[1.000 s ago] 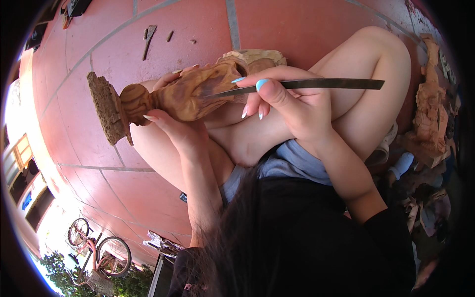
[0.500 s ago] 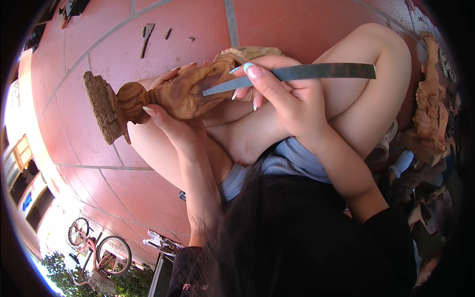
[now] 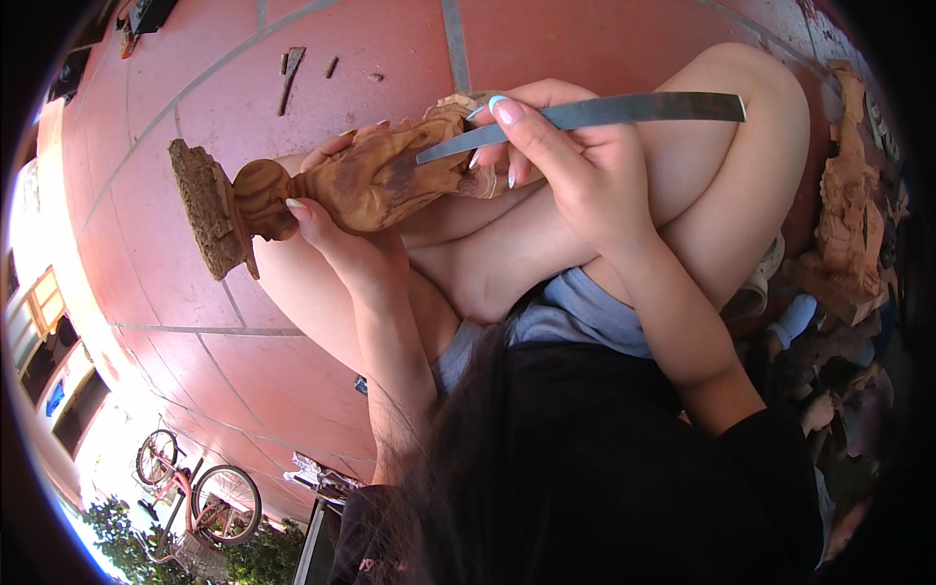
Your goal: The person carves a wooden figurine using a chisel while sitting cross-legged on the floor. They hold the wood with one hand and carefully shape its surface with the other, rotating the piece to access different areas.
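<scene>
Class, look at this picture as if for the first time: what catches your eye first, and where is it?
First, the brown carved wooden figure at upper centre, lying across the person's bare knees, gripped from below by the left hand. Next, the long flat metal blade in the right hand, its tip on the carving. At the right edge stands another pale wood carving.

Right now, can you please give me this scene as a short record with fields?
Setting: red tiled floor, person seated, knees bent
Left hand: grips the wooden carved figure from below
Figure position: lying sideways above the legs, round base toward the left
Right hand: holds a long flat metal blade, its tip touching the figure
On the floor: small tools at top
At right: other wooden carvings
Lower left: bicycle
</scene>
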`<act>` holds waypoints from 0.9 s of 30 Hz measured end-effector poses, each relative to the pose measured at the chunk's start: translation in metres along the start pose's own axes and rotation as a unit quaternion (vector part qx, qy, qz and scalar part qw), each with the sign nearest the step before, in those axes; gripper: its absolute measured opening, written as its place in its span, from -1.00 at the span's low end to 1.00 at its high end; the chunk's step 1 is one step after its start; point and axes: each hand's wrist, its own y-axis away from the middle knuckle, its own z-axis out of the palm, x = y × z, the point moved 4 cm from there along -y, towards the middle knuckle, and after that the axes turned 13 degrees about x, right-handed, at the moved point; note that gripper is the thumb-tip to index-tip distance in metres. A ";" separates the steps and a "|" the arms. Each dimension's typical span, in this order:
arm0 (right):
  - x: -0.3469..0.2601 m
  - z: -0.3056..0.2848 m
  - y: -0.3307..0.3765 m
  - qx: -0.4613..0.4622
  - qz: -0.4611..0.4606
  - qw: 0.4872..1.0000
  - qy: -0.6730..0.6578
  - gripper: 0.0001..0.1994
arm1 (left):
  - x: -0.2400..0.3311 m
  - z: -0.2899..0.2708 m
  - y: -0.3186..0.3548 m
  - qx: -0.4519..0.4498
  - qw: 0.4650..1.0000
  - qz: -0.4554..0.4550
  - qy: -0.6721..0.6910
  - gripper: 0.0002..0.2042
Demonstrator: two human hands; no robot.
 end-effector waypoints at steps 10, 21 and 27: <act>0.001 0.015 0.000 -0.054 0.044 0.996 -0.052 -0.79 | -0.003 0.000 0.001 0.014 1.000 -0.013 0.007 -0.22; 0.003 0.015 -0.003 -0.029 0.079 0.996 -0.039 -0.83 | -0.004 -0.001 0.001 0.010 1.000 -0.008 -0.003 -0.21; 0.006 0.008 -0.002 -0.020 0.080 0.995 -0.058 -0.81 | -0.005 0.000 0.001 -0.010 1.000 -0.010 0.012 -0.20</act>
